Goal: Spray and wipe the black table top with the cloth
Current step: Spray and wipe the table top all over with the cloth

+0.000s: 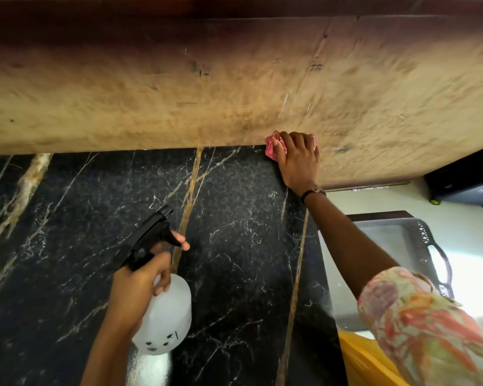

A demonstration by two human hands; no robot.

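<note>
The black table top (234,232) is polished marble with gold and white veins and fills the lower left and centre. My left hand (140,285) grips a translucent white spray bottle (168,316) with a black trigger head, held above the marble, one finger on the trigger, nozzle pointing up and right. My right hand (297,160) presses a crumpled pink cloth (273,149) flat at the far edge of the marble, where it meets a tan wall. Most of the cloth is hidden under the palm.
A tan stone-look wall (207,93) rises behind the table top. To the right, past the table's edge, a silver tray (396,246) with black handles sits lower down. A dark box (466,182) stands at the far right.
</note>
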